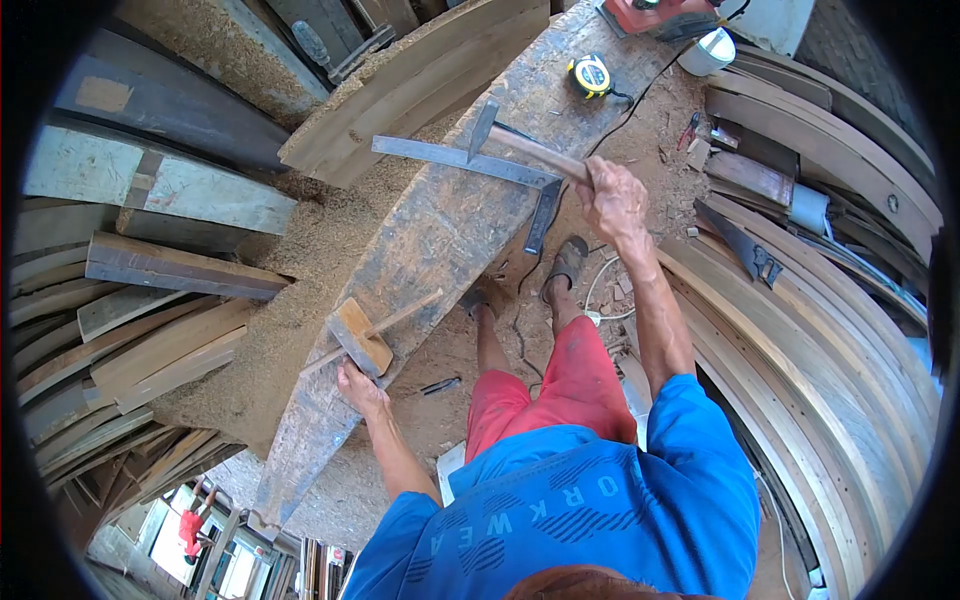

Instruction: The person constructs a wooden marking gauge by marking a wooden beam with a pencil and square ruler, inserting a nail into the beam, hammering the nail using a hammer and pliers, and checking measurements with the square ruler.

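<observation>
My right hand (613,200) is wrapped round the wooden handle of a hammer (540,153), whose metal head is raised at the handle's far end. Below the hammer, a try square (450,157) with a long metal blade and dark stock lies across the workbench plank (430,235), its stock overhanging the near edge. My left hand (362,388) grips the lower edge of a wooden block with a thin rod through it, like a marking gauge (366,338). This block rests on or just above the plank's lower part. Some of my left fingers are hidden beneath it.
A yellow-black tape measure (590,76), a red power tool (660,16) and a white cup (707,52) stand at the plank's far end. A hand saw (742,243) lies on stacked boards at right. Boards and sawdust fill the left. Cords cross the floor. Another person (190,532) is far off.
</observation>
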Demonstrator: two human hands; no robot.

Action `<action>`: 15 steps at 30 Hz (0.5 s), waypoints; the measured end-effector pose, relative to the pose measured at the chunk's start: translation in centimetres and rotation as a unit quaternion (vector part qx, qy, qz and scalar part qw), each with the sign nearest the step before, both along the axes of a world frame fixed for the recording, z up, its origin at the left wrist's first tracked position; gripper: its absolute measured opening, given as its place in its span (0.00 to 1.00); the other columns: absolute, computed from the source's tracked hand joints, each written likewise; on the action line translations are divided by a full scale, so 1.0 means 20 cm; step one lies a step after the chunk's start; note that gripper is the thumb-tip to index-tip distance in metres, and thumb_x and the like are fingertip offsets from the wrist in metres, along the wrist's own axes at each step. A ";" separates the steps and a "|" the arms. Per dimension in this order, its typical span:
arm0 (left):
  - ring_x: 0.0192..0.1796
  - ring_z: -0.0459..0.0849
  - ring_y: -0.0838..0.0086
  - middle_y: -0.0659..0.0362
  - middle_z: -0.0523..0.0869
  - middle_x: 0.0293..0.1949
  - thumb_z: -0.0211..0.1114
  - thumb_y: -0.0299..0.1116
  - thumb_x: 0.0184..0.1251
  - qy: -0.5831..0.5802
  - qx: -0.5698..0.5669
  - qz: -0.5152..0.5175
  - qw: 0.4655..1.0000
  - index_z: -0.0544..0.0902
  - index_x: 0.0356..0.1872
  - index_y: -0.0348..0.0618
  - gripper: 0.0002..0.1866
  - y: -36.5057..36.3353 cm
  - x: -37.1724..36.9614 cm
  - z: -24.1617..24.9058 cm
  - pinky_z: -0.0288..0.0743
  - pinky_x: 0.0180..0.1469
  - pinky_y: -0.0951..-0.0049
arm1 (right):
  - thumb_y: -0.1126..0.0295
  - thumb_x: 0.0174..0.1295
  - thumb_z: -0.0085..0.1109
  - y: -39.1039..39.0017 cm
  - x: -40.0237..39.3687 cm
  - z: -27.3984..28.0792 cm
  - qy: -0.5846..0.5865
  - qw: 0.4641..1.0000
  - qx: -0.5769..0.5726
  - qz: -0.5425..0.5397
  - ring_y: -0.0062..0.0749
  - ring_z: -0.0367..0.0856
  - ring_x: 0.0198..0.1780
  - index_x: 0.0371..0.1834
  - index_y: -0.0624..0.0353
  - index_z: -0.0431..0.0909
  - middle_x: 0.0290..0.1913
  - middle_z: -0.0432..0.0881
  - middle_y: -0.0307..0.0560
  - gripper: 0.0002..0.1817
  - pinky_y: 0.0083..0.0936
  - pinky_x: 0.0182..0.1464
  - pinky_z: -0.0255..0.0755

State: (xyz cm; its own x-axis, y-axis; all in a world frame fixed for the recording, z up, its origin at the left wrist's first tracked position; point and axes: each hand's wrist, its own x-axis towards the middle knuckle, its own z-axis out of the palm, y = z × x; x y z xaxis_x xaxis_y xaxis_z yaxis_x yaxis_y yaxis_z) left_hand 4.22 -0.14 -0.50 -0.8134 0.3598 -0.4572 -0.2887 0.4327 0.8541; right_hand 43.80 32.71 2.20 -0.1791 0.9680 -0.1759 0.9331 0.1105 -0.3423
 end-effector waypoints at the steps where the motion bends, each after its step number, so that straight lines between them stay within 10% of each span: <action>1: 0.42 0.82 0.74 0.58 0.85 0.41 0.54 0.38 0.78 0.000 -0.001 -0.001 1.000 0.79 0.43 0.36 0.13 -0.01 -0.01 -0.01 0.75 0.47 0.70 | 0.61 0.62 0.66 -0.03 -0.01 0.00 0.006 1.000 0.006 0.016 0.53 0.84 0.43 0.47 0.53 0.77 0.38 0.83 0.52 0.14 0.48 0.44 0.77; 15: 0.47 0.84 0.69 0.54 0.87 0.45 0.57 0.39 0.78 -0.042 0.071 0.008 0.997 0.79 0.47 0.35 0.15 -0.08 -0.03 0.00 0.77 0.51 0.67 | 0.53 0.64 0.65 0.01 0.02 0.12 -0.017 0.994 -0.083 0.064 0.52 0.84 0.47 0.54 0.57 0.79 0.41 0.86 0.55 0.22 0.48 0.50 0.75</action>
State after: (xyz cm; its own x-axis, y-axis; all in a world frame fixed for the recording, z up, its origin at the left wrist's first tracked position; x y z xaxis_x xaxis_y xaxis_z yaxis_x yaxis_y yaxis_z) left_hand 3.62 -1.72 -0.56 -0.7804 0.4133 -0.4692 -0.3677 0.3036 0.8790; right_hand 44.18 32.99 4.69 -0.2904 0.8948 -0.3392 0.9262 0.1737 -0.3347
